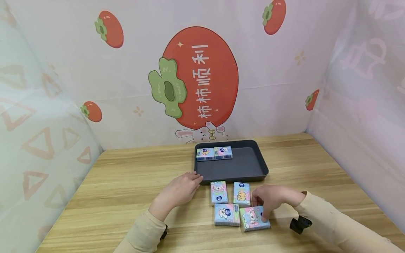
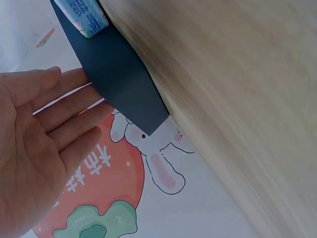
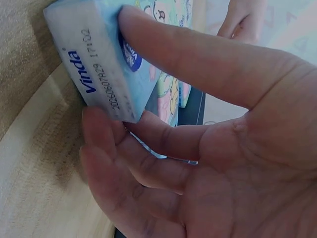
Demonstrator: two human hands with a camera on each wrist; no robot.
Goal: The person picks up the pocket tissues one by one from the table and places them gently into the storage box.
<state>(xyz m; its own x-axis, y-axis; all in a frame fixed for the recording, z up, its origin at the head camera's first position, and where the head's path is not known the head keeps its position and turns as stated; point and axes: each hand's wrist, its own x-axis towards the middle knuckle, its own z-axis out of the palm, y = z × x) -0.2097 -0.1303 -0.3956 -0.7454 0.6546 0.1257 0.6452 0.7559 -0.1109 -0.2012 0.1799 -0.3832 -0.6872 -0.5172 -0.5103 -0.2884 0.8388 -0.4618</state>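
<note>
My right hand (image 1: 273, 197) pinches a small blue-and-pink tissue pack (image 1: 251, 218) at the front right of a loose group on the table. In the right wrist view the thumb lies on top of this pack, whose end reads "Vinda", and the fingers curl at its lower edge. With fairly straight fingers, my left hand (image 1: 181, 191) touches the front left corner of a dark grey tray (image 1: 245, 163). Two more tissue packs lie side by side in the tray's back left, the left one (image 1: 205, 154) against the right one (image 1: 223, 153).
Between the hands are three other packs: one (image 1: 219, 192) in front of the tray, a second (image 1: 242, 194) beside it, and a third (image 1: 226, 214) nearer. Wooden tabletop (image 1: 136, 182) surrounds the tray. A printed curtain (image 1: 133, 77) closes off the back and sides.
</note>
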